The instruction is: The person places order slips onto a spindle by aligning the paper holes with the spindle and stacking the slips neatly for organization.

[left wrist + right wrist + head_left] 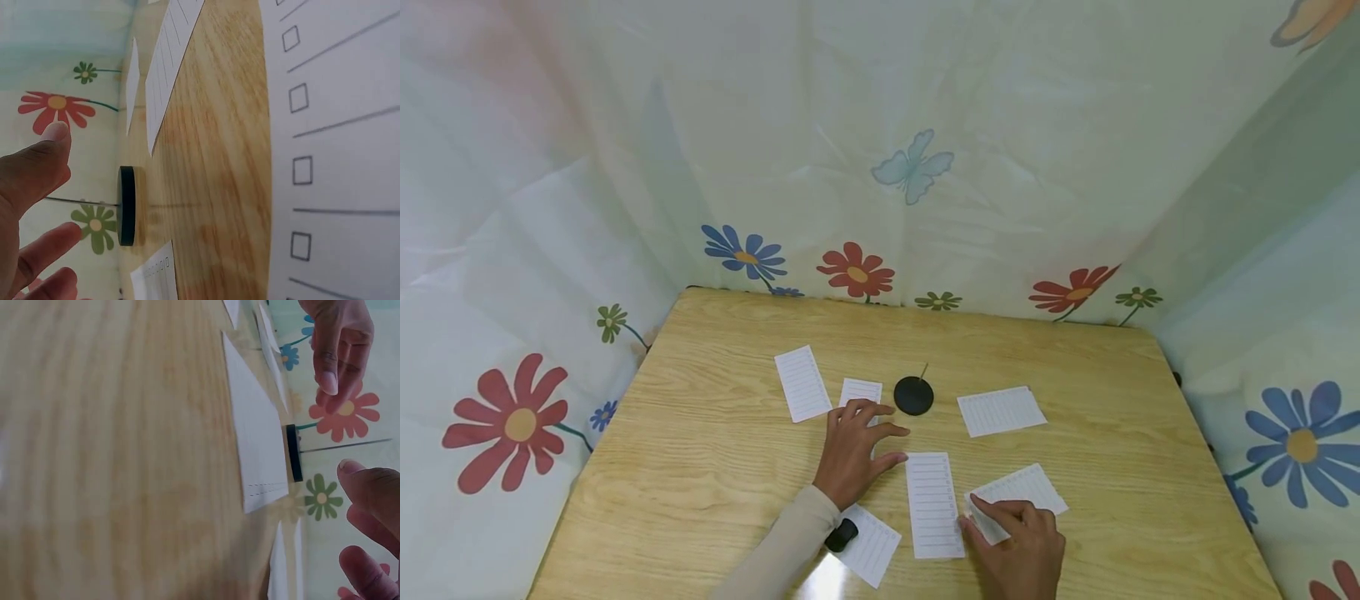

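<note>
Several white paper slips printed with lines and checkboxes lie on the wooden table around a black round-based paper spike (913,396). My left hand (855,450) hovers with its fingers spread, overlapping a small slip (861,389) in the head view; its thumb points toward the upright middle slip (934,508). Nothing is between its fingers in the left wrist view, where a checkbox slip (344,175) fills the right side. My right hand (1026,542) is over the near right slip (1037,487), thumb and fingers apart, holding nothing. That thumb is close to the middle slip's right edge.
Another slip (803,383) lies at the back left, and one (1002,411) at the back right. Under the left wrist, a slip (876,546) is partly hidden by a black wrist-worn device (842,535). A flower-printed curtain (985,208) surrounds the table (1135,467).
</note>
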### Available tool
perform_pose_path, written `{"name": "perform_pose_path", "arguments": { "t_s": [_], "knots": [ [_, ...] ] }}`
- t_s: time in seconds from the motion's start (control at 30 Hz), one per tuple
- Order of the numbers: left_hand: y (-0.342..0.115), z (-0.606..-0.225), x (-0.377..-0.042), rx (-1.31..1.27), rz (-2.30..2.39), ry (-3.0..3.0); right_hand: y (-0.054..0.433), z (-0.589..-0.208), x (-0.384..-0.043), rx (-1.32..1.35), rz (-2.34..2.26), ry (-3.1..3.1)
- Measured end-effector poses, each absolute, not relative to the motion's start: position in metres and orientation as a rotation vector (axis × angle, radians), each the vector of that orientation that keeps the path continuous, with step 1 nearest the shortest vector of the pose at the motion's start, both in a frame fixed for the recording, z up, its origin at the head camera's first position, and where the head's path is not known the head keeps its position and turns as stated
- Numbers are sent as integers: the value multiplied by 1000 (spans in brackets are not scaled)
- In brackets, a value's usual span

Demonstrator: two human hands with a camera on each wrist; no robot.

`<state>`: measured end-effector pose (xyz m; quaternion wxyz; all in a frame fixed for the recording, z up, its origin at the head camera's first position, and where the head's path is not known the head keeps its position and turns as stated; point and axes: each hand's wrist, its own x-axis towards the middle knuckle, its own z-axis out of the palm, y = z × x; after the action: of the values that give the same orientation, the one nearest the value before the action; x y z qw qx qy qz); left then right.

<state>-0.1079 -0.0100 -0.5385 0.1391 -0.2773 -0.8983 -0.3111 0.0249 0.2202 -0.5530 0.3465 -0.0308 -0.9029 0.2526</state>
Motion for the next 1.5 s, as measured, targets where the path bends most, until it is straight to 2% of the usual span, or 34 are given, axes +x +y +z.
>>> {"name": "perform_pose_path", "arguments": {
  "t_s": [0.77,1.5],
  "knots": [
    [2,-549,-110,-796,-731,-2726,206,-556,46,-496,764,-2657],
    [8,-550,-110,-822,-631,-2801,208,-553,50,-531,806,-2777]
  ]
}}
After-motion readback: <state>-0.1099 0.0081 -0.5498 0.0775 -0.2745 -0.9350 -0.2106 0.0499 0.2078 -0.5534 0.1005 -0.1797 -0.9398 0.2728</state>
